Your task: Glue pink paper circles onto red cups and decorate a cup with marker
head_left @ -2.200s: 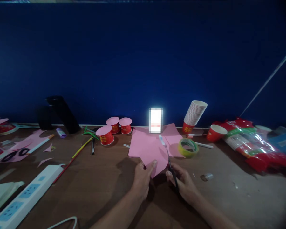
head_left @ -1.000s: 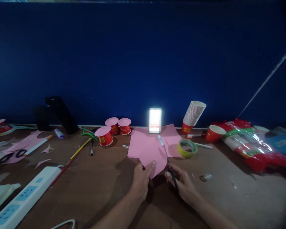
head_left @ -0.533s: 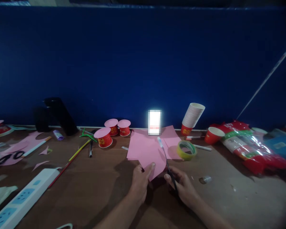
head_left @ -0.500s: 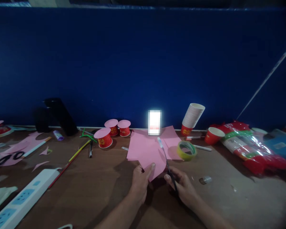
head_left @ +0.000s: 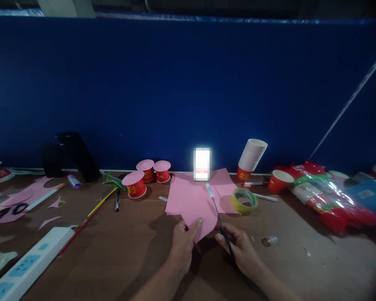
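Note:
My left hand (head_left: 184,240) pinches a pink paper sheet (head_left: 202,223) at its near edge, thumb on top. The right edge of this sheet is curved. My right hand (head_left: 238,244) is wrapped round dark-handled scissors (head_left: 225,236), seen almost edge-on. Their thin blades point away from me along the sheet's curved edge. Just beyond the blades' tip is a small white object (head_left: 209,191), its kind unclear. Behind the held sheet lies a stack of pink paper (head_left: 178,194).
A blurred bright screen (head_left: 202,164) stands behind the paper. Tape roll (head_left: 244,201), stacked paper cups (head_left: 252,156) and a red plastic package (head_left: 329,200) are to the right. Pink-topped red cups (head_left: 134,186), a black bottle (head_left: 80,156) and a power strip (head_left: 34,259) are left.
The view has tilted up a little, so the table's things sit slightly lower. Both hands keep their grips, with the scissors still at the paper's curved edge.

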Demonstrator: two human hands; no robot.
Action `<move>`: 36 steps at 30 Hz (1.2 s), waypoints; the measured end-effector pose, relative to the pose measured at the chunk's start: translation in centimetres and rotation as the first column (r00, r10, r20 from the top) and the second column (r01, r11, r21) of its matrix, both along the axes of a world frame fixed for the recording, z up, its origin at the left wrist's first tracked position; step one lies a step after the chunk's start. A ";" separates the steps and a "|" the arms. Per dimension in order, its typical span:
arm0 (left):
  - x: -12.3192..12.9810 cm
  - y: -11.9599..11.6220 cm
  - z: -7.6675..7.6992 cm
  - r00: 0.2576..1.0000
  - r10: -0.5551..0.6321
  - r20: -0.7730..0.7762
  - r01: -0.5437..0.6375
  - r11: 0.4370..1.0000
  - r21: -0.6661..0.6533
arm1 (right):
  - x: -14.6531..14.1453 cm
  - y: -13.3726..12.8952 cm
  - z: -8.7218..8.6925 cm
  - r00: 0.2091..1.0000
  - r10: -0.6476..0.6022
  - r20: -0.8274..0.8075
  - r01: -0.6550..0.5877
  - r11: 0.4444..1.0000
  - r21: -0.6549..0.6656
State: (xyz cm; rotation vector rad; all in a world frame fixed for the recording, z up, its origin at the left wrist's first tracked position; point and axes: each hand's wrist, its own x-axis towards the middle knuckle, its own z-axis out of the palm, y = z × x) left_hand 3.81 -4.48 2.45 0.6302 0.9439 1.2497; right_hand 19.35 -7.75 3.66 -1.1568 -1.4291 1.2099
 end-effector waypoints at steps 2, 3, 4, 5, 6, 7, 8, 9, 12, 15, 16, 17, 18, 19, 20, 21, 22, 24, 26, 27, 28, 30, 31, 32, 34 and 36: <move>0.0 0.0 0.0 1.000 0.000 -0.007 0.000 1.000 0.008 | 0.1 0.0 0.0 1.000 0.007 0.011 -0.007 1.000 0.005; -0.1 0.0 -0.1 1.000 0.000 -0.015 0.000 1.000 0.006 | 0.1 0.0 0.0 1.000 0.012 0.015 -0.012 1.000 0.007; -0.1 0.0 -0.1 1.000 0.001 -0.025 -0.001 1.000 0.001 | 0.1 0.0 -0.1 1.000 0.012 0.017 -0.012 1.000 0.009; -0.1 0.0 -0.1 0.999 0.002 -0.032 -0.002 1.000 -0.002 | 0.2 0.0 -0.2 1.000 0.008 0.023 -0.009 1.000 0.009; -0.1 0.0 -0.1 0.999 0.002 -0.032 -0.002 1.000 0.000 | 0.2 0.0 -0.2 0.999 0.003 0.033 -0.003 1.000 0.007; -0.1 0.0 -0.1 1.000 -0.003 -0.026 0.003 1.000 0.003 | 0.2 0.0 -0.2 0.999 -0.003 0.042 0.003 1.000 0.004; -0.1 0.0 -0.1 1.000 -0.007 -0.018 0.007 1.000 0.005 | 0.2 -0.1 -0.2 0.999 -0.008 0.048 0.008 1.000 0.002; -0.1 0.0 -0.1 1.000 -0.011 -0.010 0.011 1.000 0.006 | 0.2 -0.1 -0.2 0.999 -0.011 0.051 0.011 1.000 0.002; -0.1 0.0 -0.1 1.000 -0.009 -0.002 0.009 1.000 0.003 | 0.1 -0.2 0.0 0.999 -0.007 0.049 0.007 1.000 0.007; 0.0 0.0 -0.1 1.000 -0.014 0.003 0.014 1.000 0.010 | 0.0 -0.2 0.1 1.000 -0.006 0.016 0.006 1.000 -0.016; 0.0 -0.1 -0.1 1.000 -0.018 0.005 0.018 1.000 0.008 | 0.0 -0.2 0.1 1.000 -0.007 0.005 0.007 1.000 -0.022; 0.0 -0.1 0.0 1.000 -0.022 0.006 0.022 1.000 0.002 | 0.0 -0.2 0.1 1.000 -0.008 -0.003 0.008 1.000 -0.021; 0.0 -0.1 0.0 1.000 -0.025 0.006 0.025 1.000 -0.003 | 0.0 -0.2 0.1 1.000 -0.009 -0.006 0.009 1.000 -0.015; 0.0 -0.2 0.0 1.000 -0.027 0.003 0.027 1.000 -0.008 | -0.1 -0.2 0.1 1.000 -0.011 -0.009 0.011 1.000 -0.007; 0.0 -0.2 0.1 1.000 -0.031 0.001 0.031 0.999 -0.009 | -0.1 -0.2 0.1 1.000 -0.011 -0.013 0.011 1.000 -0.002; 0.0 -0.2 0.1 0.999 -0.035 0.000 0.035 0.999 -0.006 | -0.1 -0.2 0.1 1.000 -0.008 -0.019 0.008 1.000 0.001; 0.0 -0.2 0.1 0.999 -0.038 0.000 0.038 0.999 -0.002 | -0.1 -0.1 0.1 1.000 -0.008 -0.025 0.008 1.000 0.002; -0.1 -0.2 0.0 0.999 -0.043 0.005 0.043 0.999 0.006 | 0.0 -0.1 -0.1 0.999 -0.010 -0.032 0.010 1.000 0.000; -0.1 -0.1 -0.1 0.999 -0.047 0.010 0.047 0.999 0.011 | 0.0 -0.1 -0.2 1.000 -0.007 -0.026 0.007 1.000 -0.001; -0.1 -0.1 -0.1 0.999 -0.045 0.009 0.045 0.999 0.012 | 0.1 -0.1 -0.2 1.000 -0.004 -0.018 0.004 1.000 -0.004; -0.1 -0.1 -0.1 0.999 -0.042 0.007 0.041 0.999 0.014 | 0.1 -0.1 -0.2 1.000 -0.001 -0.007 0.001 1.000 -0.008; -0.1 -0.1 -0.1 0.999 -0.035 0.004 0.035 0.999 0.015 | 0.2 -0.1 -0.1 1.000 -0.002 0.014 0.003 1.000 -0.006; -0.1 -0.1 0.0 0.999 -0.034 0.004 0.034 0.999 0.016 | 0.2 -0.1 0.0 1.000 -0.006 0.024 0.006 1.000 -0.004; -0.2 -0.1 0.1 0.999 -0.036 0.004 0.036 0.999 0.018 | 0.2 -0.1 0.1 0.999 -0.012 0.032 0.012 1.000 -0.002; -0.2 -0.1 0.3 0.999 -0.033 -0.001 0.033 0.999 0.016 | 0.1 -0.1 0.3 0.998 -0.026 0.052 0.025 1.000 0.003; -0.2 -0.1 0.4 1.000 -0.026 -0.014 0.026 1.000 0.014 | 0.1 -0.2 0.4 0.997 -0.034 0.072 0.034 0.999 0.003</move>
